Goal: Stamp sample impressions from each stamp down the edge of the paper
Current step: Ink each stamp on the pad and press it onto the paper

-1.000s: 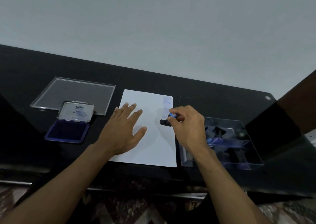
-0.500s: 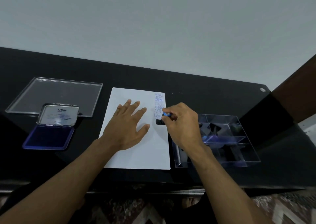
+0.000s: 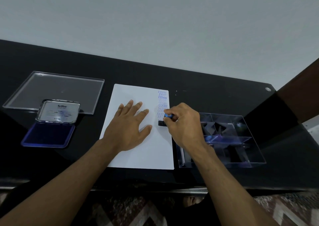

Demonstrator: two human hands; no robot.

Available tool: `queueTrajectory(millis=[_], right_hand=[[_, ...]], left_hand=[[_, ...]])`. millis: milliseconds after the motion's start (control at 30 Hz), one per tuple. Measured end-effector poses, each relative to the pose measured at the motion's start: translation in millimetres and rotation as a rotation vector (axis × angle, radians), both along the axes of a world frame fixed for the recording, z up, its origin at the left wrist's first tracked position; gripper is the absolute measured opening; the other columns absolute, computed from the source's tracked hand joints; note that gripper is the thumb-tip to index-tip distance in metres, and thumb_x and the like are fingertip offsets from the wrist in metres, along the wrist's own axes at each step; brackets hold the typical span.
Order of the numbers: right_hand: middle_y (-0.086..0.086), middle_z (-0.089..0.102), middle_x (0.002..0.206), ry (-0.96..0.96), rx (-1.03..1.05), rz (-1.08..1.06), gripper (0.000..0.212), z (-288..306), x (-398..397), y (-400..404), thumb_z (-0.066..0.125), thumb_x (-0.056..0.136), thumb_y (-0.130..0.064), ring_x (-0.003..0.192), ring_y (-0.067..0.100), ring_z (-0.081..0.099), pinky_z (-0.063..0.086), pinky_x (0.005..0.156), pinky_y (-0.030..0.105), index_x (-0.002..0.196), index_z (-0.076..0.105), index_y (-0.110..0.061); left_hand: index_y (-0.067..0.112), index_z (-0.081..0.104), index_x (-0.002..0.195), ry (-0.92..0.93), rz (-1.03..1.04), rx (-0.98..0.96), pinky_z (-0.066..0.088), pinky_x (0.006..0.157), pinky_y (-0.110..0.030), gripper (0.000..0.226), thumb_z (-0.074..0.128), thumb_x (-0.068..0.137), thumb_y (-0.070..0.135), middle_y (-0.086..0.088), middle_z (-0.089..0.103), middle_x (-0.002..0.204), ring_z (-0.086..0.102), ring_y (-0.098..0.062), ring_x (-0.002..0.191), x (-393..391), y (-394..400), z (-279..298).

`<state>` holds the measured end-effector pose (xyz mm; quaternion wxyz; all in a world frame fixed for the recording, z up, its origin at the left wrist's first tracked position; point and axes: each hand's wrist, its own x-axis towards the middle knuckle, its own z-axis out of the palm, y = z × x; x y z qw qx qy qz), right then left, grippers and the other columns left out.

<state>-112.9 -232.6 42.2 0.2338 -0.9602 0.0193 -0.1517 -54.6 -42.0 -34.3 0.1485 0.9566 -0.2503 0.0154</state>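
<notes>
Black table (image 3: 207,91) carrying white paper (image 3: 138,150) under the left hand (image 3: 128,130); ink pad (image 3: 49,134) and clear lid (image 3: 55,89) leftward; clear tray (image 3: 248,137), seemingly compartmented, rightward.

I see white paper (image 3: 143,150) flat under left hand (image 3: 128,128); blue impressions (image 3: 162,103) run down its right edge. Black stamp (image 3: 162,123), blue knob, pinched in right hand (image 3: 185,125), base on paper.

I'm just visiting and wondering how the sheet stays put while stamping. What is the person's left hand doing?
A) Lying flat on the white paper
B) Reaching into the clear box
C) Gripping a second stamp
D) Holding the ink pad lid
A: the left hand lies with fingers spread flat on the paper, while the right hand grips the stamp at the paper's right edge.
</notes>
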Motion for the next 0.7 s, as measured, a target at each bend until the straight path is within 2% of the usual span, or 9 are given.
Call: queueTrajectory(millis=[400, 500, 700], right_hand=[[0.001, 0.065, 0.102, 0.008, -0.022, 0.011, 0.024, -3.5, 3.7, 3.1, 0.074, 0.088, -0.019, 0.08, 0.004, 0.054, 0.035, 0.071, 0.0, 0.111, 0.074, -0.013], [0.0, 0.064, 0.099, -0.006, -0.018, 0.016, 0.022, -3.2, 4.6, 3.9, 0.074, 0.087, -0.017, 0.079, 0.005, 0.055, 0.047, 0.076, 0.011, 0.109, 0.075, -0.013], [0.001, 0.064, 0.096, -0.012, -0.039, 0.025, 0.021, -5.9, 6.3, 4.3, 0.074, 0.087, -0.016, 0.079, 0.01, 0.059, 0.051, 0.075, 0.019, 0.107, 0.076, -0.012]], left_hand=[[0.033, 0.031, 0.156, 0.005, 0.005, 0.011, 0.002, 0.126, -0.045, 0.077, 0.018, 0.092, 0.073, 0.003, 0.014, 0.168, 0.002, -0.023, 0.156, -0.6, -1.0, 0.3], [0.033, 0.031, 0.156, 0.0, 0.009, 0.015, 0.004, 0.126, -0.046, 0.078, 0.016, 0.091, 0.073, 0.003, 0.014, 0.168, 0.002, -0.023, 0.156, -1.2, -0.7, 1.3], [0.034, 0.03, 0.156, 0.002, 0.017, 0.024, 0.005, 0.126, -0.047, 0.081, 0.012, 0.09, 0.075, 0.003, 0.013, 0.168, 0.002, -0.023, 0.156, -0.2, -1.0, 0.3]])
